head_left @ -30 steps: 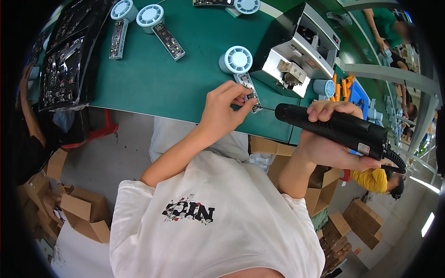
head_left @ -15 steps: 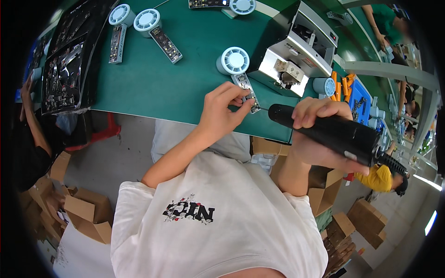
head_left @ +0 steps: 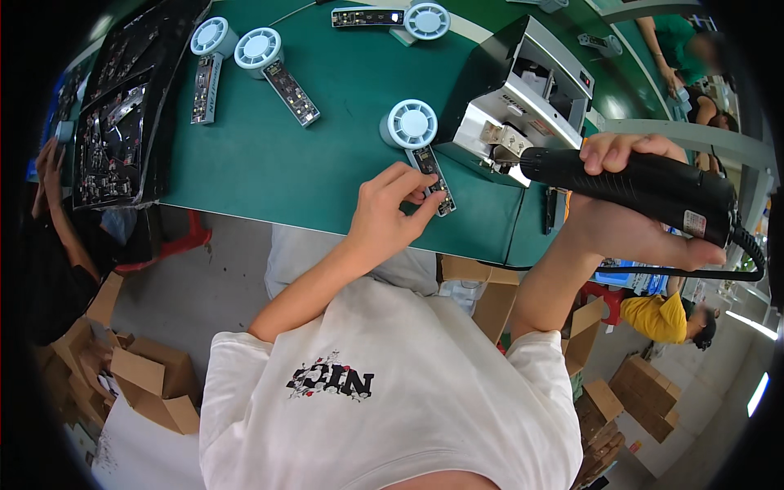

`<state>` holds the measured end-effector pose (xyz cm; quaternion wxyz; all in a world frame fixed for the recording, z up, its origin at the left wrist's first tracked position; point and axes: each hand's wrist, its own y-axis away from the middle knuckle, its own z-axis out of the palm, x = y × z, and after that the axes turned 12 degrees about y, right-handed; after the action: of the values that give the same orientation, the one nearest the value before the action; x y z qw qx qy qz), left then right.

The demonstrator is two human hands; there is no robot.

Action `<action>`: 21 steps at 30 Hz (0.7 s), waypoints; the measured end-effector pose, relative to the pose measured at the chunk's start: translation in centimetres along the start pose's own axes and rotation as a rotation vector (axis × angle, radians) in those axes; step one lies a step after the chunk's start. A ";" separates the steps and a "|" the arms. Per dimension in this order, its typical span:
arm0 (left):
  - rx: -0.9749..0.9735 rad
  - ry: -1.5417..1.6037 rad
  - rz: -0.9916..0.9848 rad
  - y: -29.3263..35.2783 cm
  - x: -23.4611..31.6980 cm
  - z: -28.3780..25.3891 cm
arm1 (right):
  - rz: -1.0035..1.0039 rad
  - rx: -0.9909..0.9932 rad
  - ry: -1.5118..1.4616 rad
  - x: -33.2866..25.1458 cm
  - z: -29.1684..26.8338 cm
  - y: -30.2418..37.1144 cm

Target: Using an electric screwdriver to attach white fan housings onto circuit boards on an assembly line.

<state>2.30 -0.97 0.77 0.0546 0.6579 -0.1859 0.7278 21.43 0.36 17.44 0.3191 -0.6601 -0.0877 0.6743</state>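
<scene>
On the green table stands a small handheld fan with a light blue round head (head_left: 411,124) and an opened handle (head_left: 427,159) showing its circuit board. My left hand (head_left: 387,206) pinches the lower part of that handle between thumb and fingers. In my right hand (head_left: 608,227) is a black electric screwdriver (head_left: 653,186), its fingers wrapped round the body and its cord hanging behind. The screwdriver's nose points left, close to the front of a screw feeder (head_left: 523,102), a black and silver box. Whether its bit touches the feeder I cannot tell.
Two fans (head_left: 260,51) with exposed boards lie at the back left, another (head_left: 426,21) at the back. A black tray (head_left: 122,122) of circuit parts lies far left, beside a co-worker's hands (head_left: 51,167). Open cardboard boxes (head_left: 155,380) sit on the floor. Other people work at right.
My right hand has drawn the screwdriver away from the fan handle, right and up to the screw feeder. My left hand keeps its pinch on the fan. The view has shifted slightly.
</scene>
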 end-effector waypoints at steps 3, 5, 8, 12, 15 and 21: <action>0.002 -0.001 0.000 0.1 0.1 0.0 | 0.042 -0.015 -0.002 -0.2 0.3 0.1; 0.004 -0.002 -0.002 -0.1 0.0 -0.1 | 0.057 -0.039 0.017 -0.7 0.2 0.6; 0.003 0.004 0.016 -0.1 -0.1 -0.1 | 0.065 -0.043 0.053 -1.5 0.0 1.0; 0.006 0.006 0.010 -0.1 0.1 -0.1 | 0.030 -0.045 0.063 -1.7 -0.5 0.5; 0.005 0.004 0.010 0.0 0.0 -0.2 | 0.048 -0.015 0.049 -1.8 -0.3 0.2; 0.016 0.039 0.030 0.4 -0.5 -0.2 | 0.015 -0.099 -0.007 -2.0 2.2 1.5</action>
<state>2.10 -1.16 0.18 0.0421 0.6410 -0.1890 0.7427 18.70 -1.19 18.57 0.2807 -0.6735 -0.1169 0.6738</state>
